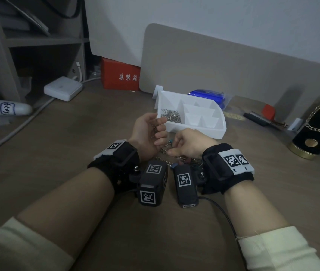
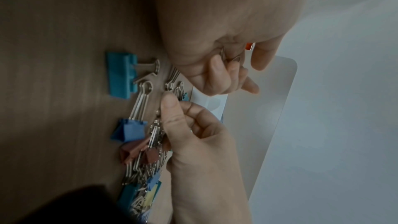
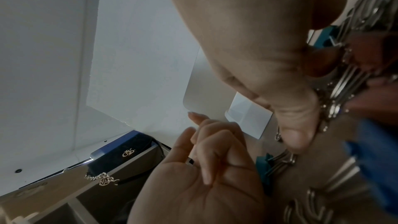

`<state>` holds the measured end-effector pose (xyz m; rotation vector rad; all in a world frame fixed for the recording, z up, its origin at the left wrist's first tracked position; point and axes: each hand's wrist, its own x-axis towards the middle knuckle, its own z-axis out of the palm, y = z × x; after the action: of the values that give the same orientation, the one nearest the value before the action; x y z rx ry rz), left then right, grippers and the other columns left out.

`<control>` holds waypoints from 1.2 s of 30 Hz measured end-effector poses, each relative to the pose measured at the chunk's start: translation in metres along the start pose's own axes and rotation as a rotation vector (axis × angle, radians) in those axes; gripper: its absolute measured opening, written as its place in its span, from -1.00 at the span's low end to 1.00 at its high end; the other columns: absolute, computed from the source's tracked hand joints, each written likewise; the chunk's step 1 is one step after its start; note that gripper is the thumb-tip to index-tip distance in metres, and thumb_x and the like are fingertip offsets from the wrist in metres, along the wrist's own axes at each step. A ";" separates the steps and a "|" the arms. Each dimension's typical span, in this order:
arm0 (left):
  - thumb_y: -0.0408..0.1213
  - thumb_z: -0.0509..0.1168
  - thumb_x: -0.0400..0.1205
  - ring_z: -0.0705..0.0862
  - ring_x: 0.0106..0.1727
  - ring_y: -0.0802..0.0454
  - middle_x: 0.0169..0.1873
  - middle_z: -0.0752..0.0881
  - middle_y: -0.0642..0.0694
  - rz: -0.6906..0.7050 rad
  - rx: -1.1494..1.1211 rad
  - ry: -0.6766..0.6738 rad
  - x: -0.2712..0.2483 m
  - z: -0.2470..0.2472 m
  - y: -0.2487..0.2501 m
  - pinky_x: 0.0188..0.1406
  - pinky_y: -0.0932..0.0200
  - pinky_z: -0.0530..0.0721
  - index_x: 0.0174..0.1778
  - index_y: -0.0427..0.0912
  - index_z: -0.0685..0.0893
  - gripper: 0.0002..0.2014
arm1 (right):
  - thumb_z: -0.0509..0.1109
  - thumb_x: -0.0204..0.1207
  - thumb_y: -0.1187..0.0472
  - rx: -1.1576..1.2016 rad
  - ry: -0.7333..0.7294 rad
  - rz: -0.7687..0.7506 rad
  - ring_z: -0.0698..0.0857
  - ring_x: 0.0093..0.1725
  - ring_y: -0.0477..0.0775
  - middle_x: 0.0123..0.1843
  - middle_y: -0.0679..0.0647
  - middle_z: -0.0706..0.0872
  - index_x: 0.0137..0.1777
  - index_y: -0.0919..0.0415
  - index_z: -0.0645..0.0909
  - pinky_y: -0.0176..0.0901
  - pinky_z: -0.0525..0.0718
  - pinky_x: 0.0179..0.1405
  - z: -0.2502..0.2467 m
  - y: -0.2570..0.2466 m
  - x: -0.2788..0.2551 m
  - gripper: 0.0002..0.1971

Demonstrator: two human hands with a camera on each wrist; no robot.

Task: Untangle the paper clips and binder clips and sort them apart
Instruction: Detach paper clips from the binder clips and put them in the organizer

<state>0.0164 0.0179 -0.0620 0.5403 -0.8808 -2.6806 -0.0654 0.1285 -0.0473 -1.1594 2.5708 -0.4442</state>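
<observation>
A tangle of silver paper clips and coloured binder clips (image 1: 176,162) lies on the table under both wrists. In the left wrist view it shows a teal binder clip (image 2: 120,76), a blue one (image 2: 129,130) and a pink one (image 2: 133,151). My left hand (image 1: 159,130) is raised beside the tray, its fingers curled round loose paper clips (image 1: 153,127). My right hand (image 1: 171,148) pinches a paper clip (image 3: 278,135) at the top of the tangle between thumb and forefinger. The white divided tray (image 1: 219,132) holds a heap of paper clips (image 1: 170,115) in its left compartment.
A grey divider board (image 1: 233,61) stands behind the tray, with a blue packet (image 1: 211,96) at its foot. A red box (image 1: 120,75) and a white power adapter (image 1: 62,88) sit at the back left. A black and gold canister (image 1: 319,130) stands right.
</observation>
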 end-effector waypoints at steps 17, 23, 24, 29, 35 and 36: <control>-0.20 0.08 0.69 0.40 -0.51 0.09 -0.42 0.47 -0.09 0.012 0.027 -0.040 0.001 0.001 -0.002 -0.65 0.36 0.31 -0.18 -0.30 0.62 -0.70 | 0.38 0.55 0.16 -0.192 0.066 -0.028 0.63 -0.08 0.10 -0.17 0.05 0.61 -0.12 0.15 0.61 -0.14 0.56 -0.11 -0.005 -0.008 -0.003 -0.92; -0.17 0.02 0.73 0.46 -0.57 0.09 -0.43 0.50 -0.10 -0.030 0.042 -0.058 0.001 0.001 -0.003 -0.65 0.36 0.33 -0.18 -0.28 0.60 -0.65 | 0.34 0.55 0.10 0.059 0.576 0.009 0.68 -0.03 0.20 -0.04 0.09 0.73 -0.15 0.07 0.61 -0.01 0.66 -0.04 -0.011 -0.007 0.001 -0.90; -0.15 0.01 0.74 0.48 -0.58 0.09 -0.43 0.51 -0.10 -0.047 0.049 -0.059 0.002 0.001 -0.003 -0.66 0.37 0.33 -0.18 -0.28 0.60 -0.63 | 0.35 0.55 0.08 0.108 0.648 -0.030 0.68 -0.06 0.17 -0.08 0.06 0.73 -0.19 0.06 0.59 -0.03 0.64 -0.07 -0.012 -0.008 0.001 -0.88; -0.11 -0.05 0.77 0.56 -0.57 0.08 -0.39 0.59 -0.13 -0.157 0.147 -0.108 0.002 -0.001 -0.004 -0.65 0.37 0.41 -0.09 -0.32 0.56 -0.60 | 0.48 0.45 0.05 0.298 0.592 -0.244 0.64 -0.25 -0.07 -0.27 -0.07 0.71 -0.31 -0.05 0.66 0.01 0.69 -0.11 -0.011 -0.015 0.001 -0.87; -0.29 0.06 0.71 0.58 -0.62 0.09 -0.50 0.57 -0.09 -0.149 0.175 -0.124 -0.002 0.000 -0.002 -0.73 0.40 0.43 -0.16 -0.28 0.56 -0.77 | 0.48 0.47 0.02 0.283 0.422 -0.261 0.73 -0.31 -0.07 -0.36 -0.06 0.80 -0.26 -0.07 0.79 0.09 0.73 -0.06 -0.005 -0.011 0.002 -0.88; -0.28 0.05 0.72 0.54 -0.64 0.12 -0.54 0.56 -0.07 -0.146 0.178 -0.115 -0.001 0.000 -0.002 -0.78 0.40 0.39 -0.20 -0.26 0.55 -0.74 | 0.46 0.48 0.02 0.296 0.429 -0.271 0.74 -0.28 -0.03 -0.35 -0.06 0.80 -0.26 -0.04 0.79 0.09 0.73 -0.06 -0.005 -0.012 0.002 -0.86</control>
<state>0.0172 0.0200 -0.0631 0.5111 -1.1626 -2.8037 -0.0606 0.1208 -0.0384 -1.4277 2.5575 -1.2098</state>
